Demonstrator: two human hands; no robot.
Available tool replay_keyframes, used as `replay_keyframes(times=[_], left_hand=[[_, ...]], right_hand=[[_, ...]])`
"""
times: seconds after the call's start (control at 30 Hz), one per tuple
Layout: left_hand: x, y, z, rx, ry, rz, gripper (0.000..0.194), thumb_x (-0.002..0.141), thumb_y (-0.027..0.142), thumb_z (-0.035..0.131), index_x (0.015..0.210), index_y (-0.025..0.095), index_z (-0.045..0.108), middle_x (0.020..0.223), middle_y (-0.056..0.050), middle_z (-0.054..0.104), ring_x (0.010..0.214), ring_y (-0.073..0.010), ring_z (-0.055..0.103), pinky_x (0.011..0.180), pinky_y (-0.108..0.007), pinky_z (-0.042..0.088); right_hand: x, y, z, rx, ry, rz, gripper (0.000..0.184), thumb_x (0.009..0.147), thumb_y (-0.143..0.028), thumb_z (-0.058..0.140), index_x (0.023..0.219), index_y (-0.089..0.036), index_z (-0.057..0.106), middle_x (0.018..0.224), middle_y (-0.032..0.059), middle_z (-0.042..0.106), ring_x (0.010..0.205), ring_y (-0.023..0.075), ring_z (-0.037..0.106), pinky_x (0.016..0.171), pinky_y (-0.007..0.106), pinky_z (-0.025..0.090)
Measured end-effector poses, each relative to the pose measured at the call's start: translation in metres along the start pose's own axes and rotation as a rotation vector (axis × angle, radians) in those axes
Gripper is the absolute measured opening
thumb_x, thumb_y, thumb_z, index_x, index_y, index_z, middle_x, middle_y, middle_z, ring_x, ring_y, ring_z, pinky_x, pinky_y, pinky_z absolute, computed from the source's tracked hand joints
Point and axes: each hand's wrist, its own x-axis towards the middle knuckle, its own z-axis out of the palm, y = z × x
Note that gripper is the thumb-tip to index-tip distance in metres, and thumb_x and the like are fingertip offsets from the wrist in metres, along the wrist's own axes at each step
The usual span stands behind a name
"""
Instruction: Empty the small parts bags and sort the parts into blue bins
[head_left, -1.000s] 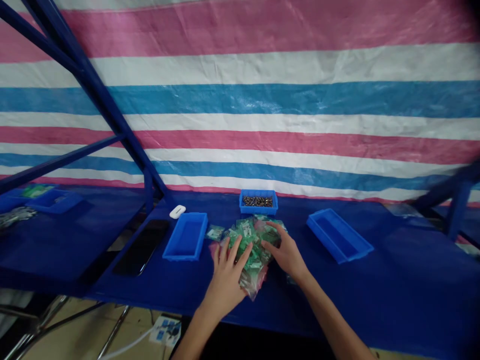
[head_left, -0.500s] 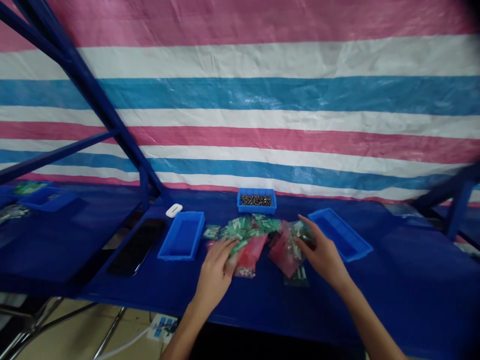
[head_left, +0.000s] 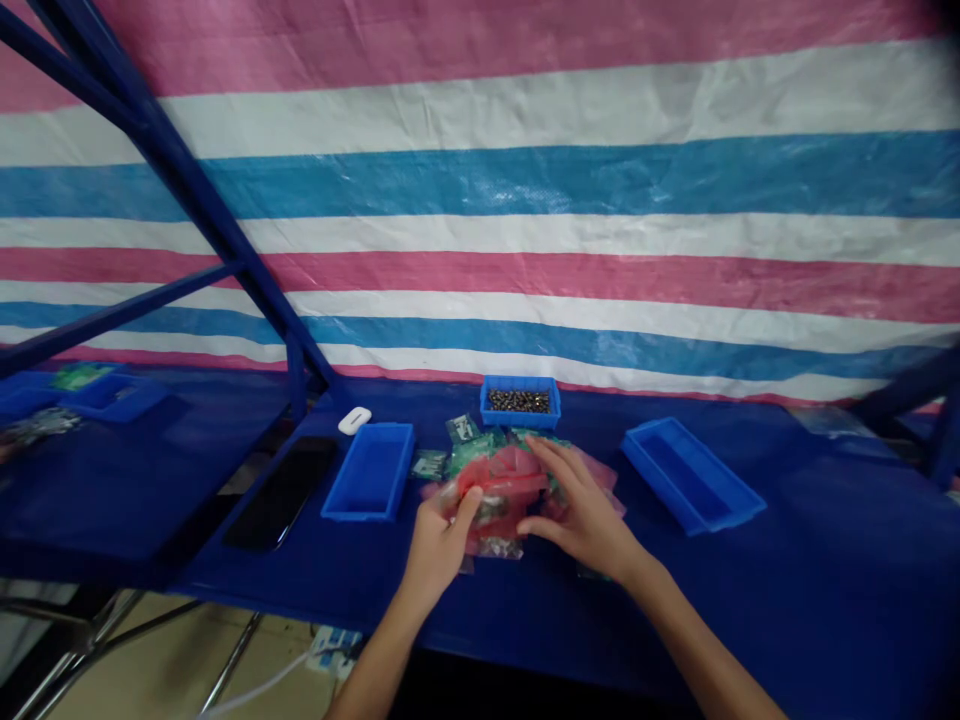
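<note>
My left hand [head_left: 441, 535] is closed on a red plastic bag [head_left: 491, 488], thumb on top, at the front of a pile of small bags. Dull contents show through the bag's film, too blurred to name. My right hand [head_left: 581, 510] is at the right of this bag with fingers spread and thumb apart; whether it touches the film I cannot tell. Another reddish bag [head_left: 604, 478] lies partly hidden beyond my right fingers. Behind them are green-printed bags [head_left: 463, 455], and one small green packet [head_left: 430, 464] lies at the pile's left.
A blue tray of small metal parts [head_left: 520, 401] stands behind the pile. Blue trays flank it, one left [head_left: 369, 475] and one right [head_left: 686, 475]. A black phone [head_left: 281, 495] and white oval object [head_left: 355, 420] lie left. A blue frame post [head_left: 195, 205] rises at left.
My left hand has taken hold of a red bag and raised it slightly. My right hand has moved left from the bags at the right toward it, letting those go.
</note>
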Motion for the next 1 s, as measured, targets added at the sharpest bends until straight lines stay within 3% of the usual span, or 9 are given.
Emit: replay_keyframes(times=[0.1, 0.2, 0.33, 0.47, 0.53, 0.63, 0.77, 0.83, 1.0], left_hand=[[0.003, 0.001, 0.001, -0.044, 0.008, -0.043, 0.040, 0.089, 0.044, 0.056, 0.111, 0.014, 0.067, 0.099, -0.008, 0.073, 0.092, -0.0224, 0.068, 0.082, -0.029, 0.052], [0.009, 0.000, -0.007, 0.029, 0.101, -0.086, 0.043, 0.089, 0.051, 0.053, 0.097, 0.012, 0.069, 0.079, -0.006, 0.072, 0.074, -0.0203, 0.067, 0.066, -0.026, 0.051], [0.017, -0.005, -0.016, 0.352, 0.162, 0.008, 0.040, 0.089, 0.050, 0.052, 0.090, 0.014, 0.070, 0.077, -0.005, 0.070, 0.078, -0.0225, 0.064, 0.071, -0.030, 0.049], [0.018, -0.013, -0.009, 0.727, 0.075, 0.190, 0.029, 0.087, 0.044, 0.056, 0.083, 0.020, 0.073, 0.098, -0.007, 0.067, 0.100, -0.0274, 0.056, 0.090, -0.040, 0.045], [0.015, -0.016, -0.003, 0.866, 0.105, 0.221, 0.028, 0.084, 0.045, 0.059, 0.084, 0.020, 0.073, 0.107, -0.009, 0.063, 0.106, -0.0302, 0.051, 0.093, -0.045, 0.043], [0.009, -0.016, 0.004, 1.018, 0.268, 0.219, 0.043, 0.078, 0.048, 0.067, 0.107, 0.017, 0.065, 0.124, -0.014, 0.055, 0.117, -0.0358, 0.044, 0.094, -0.051, 0.041], [-0.001, -0.017, 0.007, 1.053, 0.367, 0.315, 0.055, 0.082, 0.046, 0.064, 0.128, 0.016, 0.052, 0.140, -0.016, 0.044, 0.130, -0.0356, 0.036, 0.103, -0.052, 0.033], [-0.005, -0.020, 0.006, 1.046, 0.359, 0.362, 0.049, 0.087, 0.044, 0.058, 0.127, 0.016, 0.052, 0.143, -0.016, 0.042, 0.132, -0.0343, 0.034, 0.105, -0.051, 0.031], [-0.010, -0.023, 0.001, 1.053, 0.266, 0.396, 0.041, 0.092, 0.037, 0.050, 0.128, 0.020, 0.055, 0.147, -0.012, 0.039, 0.138, -0.0337, 0.027, 0.108, -0.051, 0.029]], right_hand=[[0.013, -0.012, 0.008, 0.204, -0.087, 0.091, 0.051, 0.090, -0.046, 0.054, 0.137, -0.028, 0.046, 0.119, 0.0058, 0.065, 0.105, 0.0241, 0.062, 0.088, 0.037, 0.051], [0.016, -0.008, 0.003, 0.270, -0.026, 0.153, 0.034, 0.094, -0.039, 0.047, 0.125, -0.027, 0.057, 0.106, 0.0040, 0.070, 0.088, 0.0209, 0.066, 0.078, 0.032, 0.053], [0.008, 0.015, -0.010, 0.067, -0.035, 0.230, 0.046, 0.093, -0.037, 0.048, 0.139, -0.032, 0.046, 0.108, 0.0048, 0.069, 0.088, 0.0233, 0.066, 0.079, 0.037, 0.053], [0.008, 0.035, -0.017, -0.143, 0.006, 0.141, 0.057, 0.087, -0.041, 0.058, 0.141, -0.032, 0.043, 0.125, 0.0084, 0.057, 0.113, 0.0283, 0.056, 0.096, 0.045, 0.046], [0.020, 0.044, -0.019, -0.175, 0.111, 0.087, 0.061, 0.085, -0.045, 0.060, 0.142, -0.032, 0.041, 0.134, 0.0090, 0.050, 0.121, 0.0290, 0.050, 0.102, 0.047, 0.042], [0.057, 0.062, -0.017, -0.234, 0.202, 0.068, 0.064, 0.085, -0.047, 0.059, 0.143, -0.031, 0.039, 0.140, 0.0104, 0.045, 0.128, 0.0305, 0.043, 0.105, 0.049, 0.038], [0.117, 0.090, -0.005, -0.340, -0.050, 0.080, 0.097, 0.067, -0.053, 0.075, 0.149, -0.025, 0.029, 0.151, 0.0172, 0.031, 0.138, 0.0407, 0.025, 0.104, 0.060, 0.029], [0.138, 0.100, 0.001, -0.318, -0.175, 0.057, 0.110, 0.059, -0.047, 0.082, 0.150, -0.022, 0.026, 0.146, 0.0193, 0.039, 0.134, 0.0418, 0.033, 0.102, 0.061, 0.030], [0.155, 0.107, -0.001, -0.267, -0.174, 0.005, 0.107, 0.059, -0.039, 0.079, 0.149, -0.017, 0.027, 0.142, 0.0183, 0.044, 0.125, 0.0353, 0.044, 0.099, 0.048, 0.039]])
